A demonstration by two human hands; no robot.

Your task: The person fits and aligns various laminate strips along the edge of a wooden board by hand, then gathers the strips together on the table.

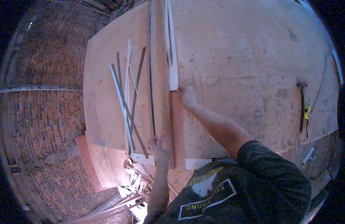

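Note:
A long thin dark strip runs away from me along the left part of the board-topped table. At its near end is my left hand, the fingertips closed on the strip's tip. Farther forward, my right hand pinches the near end of a white strip. That white strip lies beside a raised seam, roughly parallel to the dark one. Below it, a reddish-brown band continues toward my body. My right fingertips are partly hidden by the hand itself.
Several loose narrow strips, pale and dark, lie crossed on the left. A hammer and a yellow tape measure rest at the right. Offcuts are heaped below the near left edge. A brick surface lies beyond the left side.

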